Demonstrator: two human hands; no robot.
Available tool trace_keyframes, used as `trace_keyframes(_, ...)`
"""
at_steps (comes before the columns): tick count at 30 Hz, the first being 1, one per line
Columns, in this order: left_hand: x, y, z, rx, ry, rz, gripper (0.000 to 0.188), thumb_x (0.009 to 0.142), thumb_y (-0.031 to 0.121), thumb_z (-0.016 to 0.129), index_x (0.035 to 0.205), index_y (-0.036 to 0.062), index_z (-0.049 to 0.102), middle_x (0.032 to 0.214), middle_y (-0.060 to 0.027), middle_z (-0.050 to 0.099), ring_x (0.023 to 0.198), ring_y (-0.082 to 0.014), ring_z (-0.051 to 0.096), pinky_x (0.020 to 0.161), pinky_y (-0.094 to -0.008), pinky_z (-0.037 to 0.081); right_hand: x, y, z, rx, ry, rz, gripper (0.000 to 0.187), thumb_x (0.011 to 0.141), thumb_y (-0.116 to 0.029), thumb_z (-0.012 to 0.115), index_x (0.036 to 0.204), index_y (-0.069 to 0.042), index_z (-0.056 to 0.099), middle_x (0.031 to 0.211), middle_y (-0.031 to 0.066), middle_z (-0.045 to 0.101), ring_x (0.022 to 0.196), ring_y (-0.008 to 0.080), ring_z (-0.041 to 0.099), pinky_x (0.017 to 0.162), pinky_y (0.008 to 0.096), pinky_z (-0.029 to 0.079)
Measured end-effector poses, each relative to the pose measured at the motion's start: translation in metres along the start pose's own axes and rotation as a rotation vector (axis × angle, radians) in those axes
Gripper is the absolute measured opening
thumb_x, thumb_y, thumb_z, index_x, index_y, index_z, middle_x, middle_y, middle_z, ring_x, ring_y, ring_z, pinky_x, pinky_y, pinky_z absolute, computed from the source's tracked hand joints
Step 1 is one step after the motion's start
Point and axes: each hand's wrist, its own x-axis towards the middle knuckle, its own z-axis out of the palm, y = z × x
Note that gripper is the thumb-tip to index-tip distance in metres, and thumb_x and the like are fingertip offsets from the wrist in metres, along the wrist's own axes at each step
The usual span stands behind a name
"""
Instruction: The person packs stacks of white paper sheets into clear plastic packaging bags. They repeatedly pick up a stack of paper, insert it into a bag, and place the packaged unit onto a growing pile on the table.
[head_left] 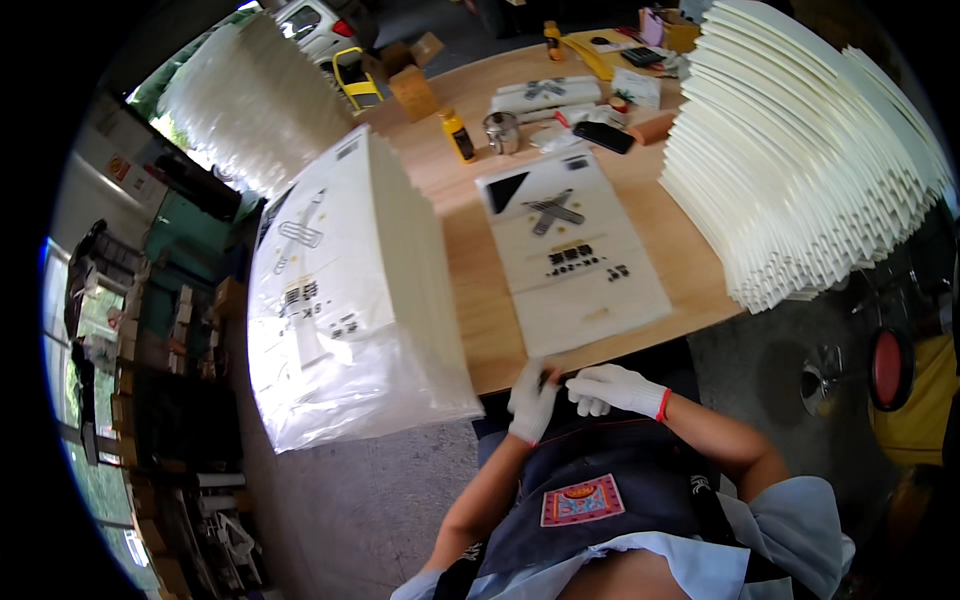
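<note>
My left hand (pixel 532 402), in a white knit glove, is held just off the table's front edge. A small dark and reddish patch shows at its fingertips; motion smears the fingers. Close beside it is my right hand (pixel 615 390), in a white glove with a red cuff, its fingers curled together. Whether it pinches anything is hidden. Beyond both hands a white printed plastic bag (pixel 590 270), with a crossed pencil-and-ruler picture, lies flat on the wooden table (pixel 475 290). To its left stands a tall stack of similar printed bags (pixel 310 290) in clear, shiny plastic.
A tall fanned stack of white sheets (pixel 790 170) rises at the right. Farther back lie a black phone (pixel 604 137), a metal pot (pixel 501 132), a yellow bottle (pixel 457 136) and a wrapped roll (pixel 546 94). A round red stool (pixel 890 369) stands at the right.
</note>
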Motion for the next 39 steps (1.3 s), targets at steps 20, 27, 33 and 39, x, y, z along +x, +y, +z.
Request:
trace_keyframes(20,0.172,-0.022,0.076,0.255,-0.667,-0.036,0.022,0.089,0.029,0.063,0.101,0.0145,0.074,0.105,-0.0087,0.072,0.097,-0.026,0.068,0.085,-0.0386,0.053,-0.031,0.043,-0.049,0.247,0.294,-0.124,0.04,0.102,-0.042,0.053,0.103,-0.004,0.068,0.088,0.0074,0.072,0.072,0.0129,0.064,0.068,0.0274,0.053)
trace_keyframes(27,0.187,0.009,0.055,-0.101,-0.786,-0.24,0.027,0.092,0.016,0.056,0.109,-0.0018,0.067,0.106,-0.0097,0.074,0.1,-0.0163,0.069,0.086,-0.0318,0.052,0.012,0.014,-0.089,0.519,0.371,-0.128,0.044,0.1,-0.047,0.057,0.11,-0.006,0.069,0.089,0.0052,0.071,0.07,0.0118,0.063,0.066,0.0268,0.052)
trace_keyframes(33,0.199,0.005,0.046,-0.11,-0.669,-0.138,0.023,0.091,0.008,0.057,0.109,-0.0012,0.067,0.107,-0.0137,0.074,0.097,-0.0171,0.069,0.081,-0.0305,0.053,0.037,-0.019,-0.079,0.448,0.467,-0.275,0.05,0.097,-0.05,0.06,0.124,-0.009,0.066,0.102,0.0085,0.07,0.085,0.0186,0.066,0.075,0.0326,0.054)
trace_keyframes(39,0.24,0.014,0.028,-0.548,-0.245,-0.055,0.012,0.095,0.01,0.058,0.107,0.0061,0.061,0.093,-0.0029,0.067,0.083,-0.0133,0.063,0.072,-0.0265,0.052,0.065,0.021,-0.12,-0.284,0.815,-0.178,0.049,0.098,-0.051,0.053,0.123,-0.012,0.067,0.111,0.0169,0.07,0.097,0.0256,0.069,0.084,0.0381,0.054)
